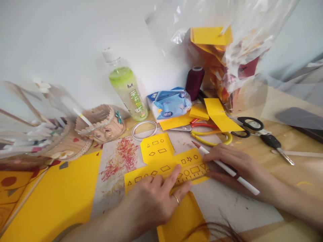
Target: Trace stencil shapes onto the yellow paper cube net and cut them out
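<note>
A yellow paper cut-out (156, 149) with dark outlined triangles, rectangles, circles, diamonds and a star lies on a stained white sheet. My left hand (157, 198), ring on one finger, rests over its middle with fingers spread. Those fingertips press a clear ruler (195, 172) against the paper; its shape is hard to make out, though its number marks show. At the cut-out's right end, my right hand (234, 169) is closed around a slim white pen (242, 183). The pen's reddish-brown tip points up and left, over the paper's upper right edge.
Behind the cut-out lie scissors (212, 134), a tape roll (144, 130) and a tissue pack (169, 104). A drink bottle (128, 90) stands by the wall. Wooden-stick baskets (101, 124) are left, above a large yellow sheet (55, 198). A key (277, 148) lies right.
</note>
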`<state>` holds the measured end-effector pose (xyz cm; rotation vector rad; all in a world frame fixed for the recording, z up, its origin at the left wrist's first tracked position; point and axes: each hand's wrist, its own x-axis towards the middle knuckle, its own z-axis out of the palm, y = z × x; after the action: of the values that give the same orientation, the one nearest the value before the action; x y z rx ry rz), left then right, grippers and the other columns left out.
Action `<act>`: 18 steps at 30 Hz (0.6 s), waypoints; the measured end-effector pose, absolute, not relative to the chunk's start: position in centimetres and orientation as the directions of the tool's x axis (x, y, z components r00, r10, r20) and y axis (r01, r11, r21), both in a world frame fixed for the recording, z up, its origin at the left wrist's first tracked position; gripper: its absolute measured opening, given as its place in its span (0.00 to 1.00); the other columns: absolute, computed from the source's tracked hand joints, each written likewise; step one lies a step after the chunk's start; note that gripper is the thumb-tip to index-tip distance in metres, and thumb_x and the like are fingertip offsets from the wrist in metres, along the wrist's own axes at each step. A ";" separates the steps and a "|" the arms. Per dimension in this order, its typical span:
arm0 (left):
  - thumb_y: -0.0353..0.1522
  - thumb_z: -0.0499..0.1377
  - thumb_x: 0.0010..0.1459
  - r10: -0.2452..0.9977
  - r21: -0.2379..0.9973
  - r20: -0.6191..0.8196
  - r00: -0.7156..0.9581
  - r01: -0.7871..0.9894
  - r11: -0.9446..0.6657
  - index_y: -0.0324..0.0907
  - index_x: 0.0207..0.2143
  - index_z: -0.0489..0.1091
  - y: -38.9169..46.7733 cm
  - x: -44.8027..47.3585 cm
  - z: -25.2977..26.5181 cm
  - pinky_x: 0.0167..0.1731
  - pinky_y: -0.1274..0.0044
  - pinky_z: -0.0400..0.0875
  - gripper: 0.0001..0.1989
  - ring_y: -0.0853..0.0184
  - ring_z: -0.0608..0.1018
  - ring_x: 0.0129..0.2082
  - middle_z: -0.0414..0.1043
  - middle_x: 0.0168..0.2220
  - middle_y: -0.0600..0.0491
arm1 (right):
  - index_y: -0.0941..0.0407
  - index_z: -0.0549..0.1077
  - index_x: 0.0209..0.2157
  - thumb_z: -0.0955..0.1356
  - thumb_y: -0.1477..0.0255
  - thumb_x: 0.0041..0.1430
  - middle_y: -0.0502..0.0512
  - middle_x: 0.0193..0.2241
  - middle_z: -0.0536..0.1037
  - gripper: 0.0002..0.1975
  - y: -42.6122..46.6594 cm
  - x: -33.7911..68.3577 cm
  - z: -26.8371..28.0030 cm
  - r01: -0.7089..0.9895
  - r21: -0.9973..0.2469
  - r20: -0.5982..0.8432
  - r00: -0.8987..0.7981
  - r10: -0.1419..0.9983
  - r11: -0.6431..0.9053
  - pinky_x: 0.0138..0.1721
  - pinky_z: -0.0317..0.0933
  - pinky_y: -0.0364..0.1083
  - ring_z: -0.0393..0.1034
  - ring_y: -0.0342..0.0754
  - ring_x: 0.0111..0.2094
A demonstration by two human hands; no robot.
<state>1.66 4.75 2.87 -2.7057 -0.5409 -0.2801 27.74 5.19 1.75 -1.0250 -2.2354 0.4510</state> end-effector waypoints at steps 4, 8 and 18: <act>0.27 0.46 0.65 0.322 -0.313 0.271 0.907 0.399 -0.862 0.49 0.51 0.70 4.7 1.6 2.7 0.14 0.78 0.63 0.19 0.70 0.73 0.18 0.73 0.49 0.44 | 0.55 0.69 0.41 0.68 0.73 0.59 0.54 0.34 0.77 0.08 5.3 27.8 1.5 0.547 -0.535 0.408 -0.500 0.764 0.644 0.35 0.67 0.46 0.73 0.47 0.35; 0.26 0.46 0.65 0.328 -0.308 0.262 0.908 0.401 -0.863 0.47 0.52 0.70 4.6 1.6 2.7 0.15 0.79 0.63 0.19 0.70 0.74 0.20 0.72 0.49 0.43 | 0.54 0.68 0.43 0.67 0.74 0.59 0.54 0.34 0.77 0.10 5.3 27.9 1.5 0.526 -0.533 0.409 -0.526 0.746 0.663 0.35 0.67 0.46 0.72 0.47 0.35; 0.25 0.43 0.65 0.331 -0.290 0.251 0.910 0.396 -0.871 0.46 0.51 0.70 4.8 1.5 2.7 0.15 0.77 0.64 0.21 0.69 0.74 0.20 0.72 0.50 0.45 | 0.53 0.69 0.44 0.68 0.74 0.58 0.54 0.35 0.78 0.11 5.3 28.0 1.5 0.521 -0.573 0.371 -0.523 0.768 0.632 0.36 0.66 0.47 0.73 0.48 0.36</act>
<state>1.48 4.77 2.67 -2.7350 -0.5367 -0.2758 27.96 5.32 1.49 -1.0034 -2.2458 0.5289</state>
